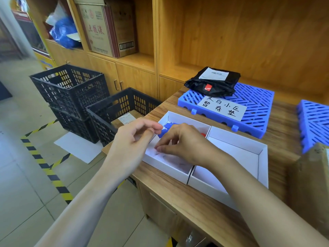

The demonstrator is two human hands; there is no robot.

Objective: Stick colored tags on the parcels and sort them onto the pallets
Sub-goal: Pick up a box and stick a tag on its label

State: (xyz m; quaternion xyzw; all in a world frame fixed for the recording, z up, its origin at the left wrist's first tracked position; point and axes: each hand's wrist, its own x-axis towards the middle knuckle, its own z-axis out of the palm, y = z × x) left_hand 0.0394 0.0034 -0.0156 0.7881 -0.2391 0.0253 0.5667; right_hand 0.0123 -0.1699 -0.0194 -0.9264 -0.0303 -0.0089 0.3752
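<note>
Over white tray point(170, 168) | both hands pinch blue tag sheet point(166, 130)

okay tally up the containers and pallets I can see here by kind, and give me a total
Black plastic crates: 3, two stacked and one beside them
Blue pallets: 2
White trays: 2
Total: 7
</note>
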